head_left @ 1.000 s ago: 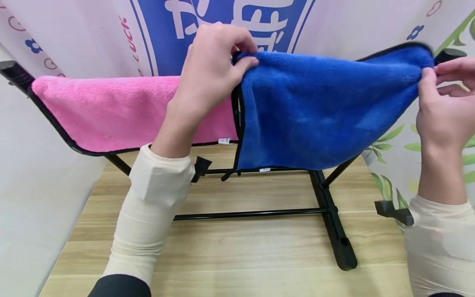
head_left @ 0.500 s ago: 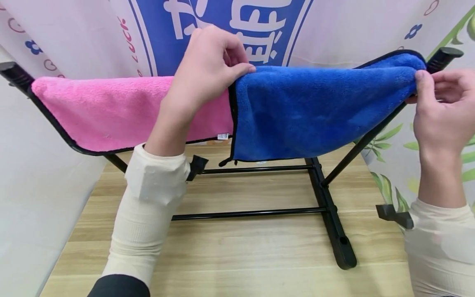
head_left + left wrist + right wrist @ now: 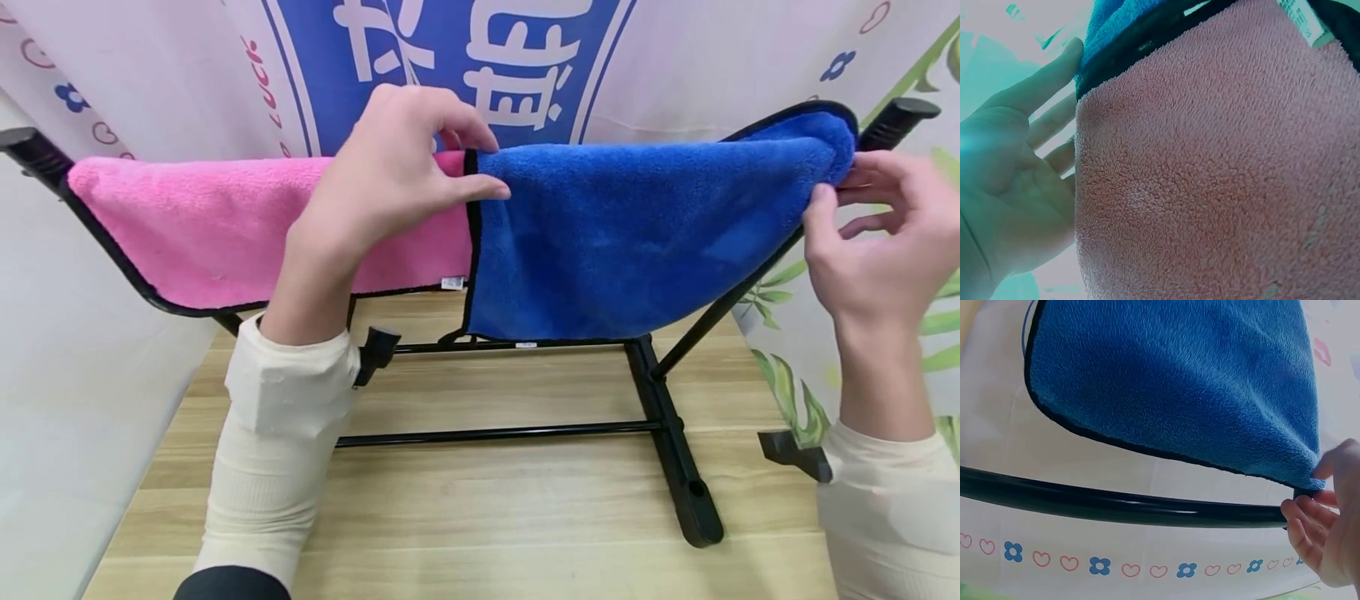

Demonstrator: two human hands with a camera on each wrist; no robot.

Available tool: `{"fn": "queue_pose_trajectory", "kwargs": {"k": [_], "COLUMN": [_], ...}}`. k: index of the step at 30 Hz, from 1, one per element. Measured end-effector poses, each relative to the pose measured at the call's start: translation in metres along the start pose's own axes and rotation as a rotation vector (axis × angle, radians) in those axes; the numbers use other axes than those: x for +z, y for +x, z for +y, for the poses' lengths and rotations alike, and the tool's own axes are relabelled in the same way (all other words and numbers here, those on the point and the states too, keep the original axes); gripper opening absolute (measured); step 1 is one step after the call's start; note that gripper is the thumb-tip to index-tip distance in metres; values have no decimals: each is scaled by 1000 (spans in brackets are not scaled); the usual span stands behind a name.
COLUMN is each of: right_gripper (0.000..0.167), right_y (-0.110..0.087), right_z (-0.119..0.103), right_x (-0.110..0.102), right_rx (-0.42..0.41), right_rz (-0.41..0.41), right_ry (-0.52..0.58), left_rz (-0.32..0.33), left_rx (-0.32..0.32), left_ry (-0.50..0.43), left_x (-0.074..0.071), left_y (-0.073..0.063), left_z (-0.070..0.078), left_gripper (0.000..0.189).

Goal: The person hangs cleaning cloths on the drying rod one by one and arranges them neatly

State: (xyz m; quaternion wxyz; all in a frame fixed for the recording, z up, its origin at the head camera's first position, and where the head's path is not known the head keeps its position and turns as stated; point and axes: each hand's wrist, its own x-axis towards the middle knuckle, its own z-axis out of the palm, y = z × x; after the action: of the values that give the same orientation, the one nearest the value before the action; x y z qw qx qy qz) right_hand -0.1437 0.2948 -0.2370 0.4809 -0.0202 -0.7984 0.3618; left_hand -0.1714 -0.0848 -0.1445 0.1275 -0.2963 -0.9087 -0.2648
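Note:
A blue plush towel with black edging hangs folded over a black stand, beside a pink plush towel on the left. My left hand is at the seam between them, thumb in front of the blue towel and index fingertip at its top edge. In the left wrist view its fingers look loose and straight, partly hidden by the pink cloth. At the blue towel's right end, my right hand pinches the corner between thumb and fingers, close to the stand's slanting tube.
The stand's black capped posts rise at both sides. Its feet and crossbars rest on a wood-grain tabletop. Behind hangs a printed curtain. A white wall borders the left.
The blue towel's top edge has come down level along the stand. My left hand has lowered and loosened, its thumb spreading from the fingers. My right hand has shifted slightly left and down.

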Motion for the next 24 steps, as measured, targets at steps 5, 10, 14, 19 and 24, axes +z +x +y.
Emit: {"fn": "queue_pose_trajectory", "kwargs": {"k": [5,10,14,19,24], "right_gripper": [29,25,24,18,30], "right_y": [-2,4,14,28,38], "right_z": [1,-3,-7,-14,-13], "right_x": [1,0,-1,0,8], "right_rx": [1,116,215,254,45], "right_rz": [8,54,85,73,62], "right_ry": [88,143,135,57,-37], "left_rz": [21,60,105,196,234], "left_rx": [18,63,70,45,-8], "left_ry": [3,20,29,96,147], "left_x": [2,4,4,4,6], "left_y": [-1,1,3,8,10], "left_z": [0,1,5,8,10], "left_gripper": [28,18,16,20,23]}}
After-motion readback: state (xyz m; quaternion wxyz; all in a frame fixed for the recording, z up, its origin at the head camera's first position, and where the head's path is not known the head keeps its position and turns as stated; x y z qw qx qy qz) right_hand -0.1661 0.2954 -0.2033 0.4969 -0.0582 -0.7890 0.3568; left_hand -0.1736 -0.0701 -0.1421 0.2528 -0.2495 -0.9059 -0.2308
